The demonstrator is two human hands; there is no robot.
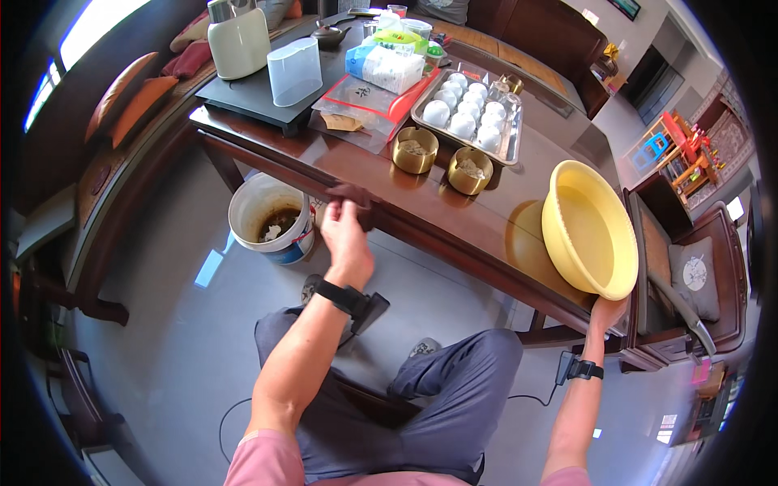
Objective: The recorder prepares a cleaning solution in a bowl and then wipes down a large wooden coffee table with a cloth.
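Note:
My left hand [347, 240] grips a dark brown cloth [358, 203] at the near edge of the wooden table [377, 176]. My right hand [608, 313] is at the underside of a yellow plastic basin [592, 243], which tilts at the table's right end; the basin hides most of the fingers. Two brass-coloured bowls [415, 150] [470, 171] with greyish contents stand between my hands, farther back. Behind them a metal tray [510, 149] holds several upturned white cups [463, 124].
Below the table's left part stands a white bucket [273, 219] with brown liquid. A black tray [267, 106] carries a cream kettle [239, 42] and a clear plastic container [295, 71]. Tissue packs [386, 65] lie behind. A wooden armchair [723, 273] stands at right.

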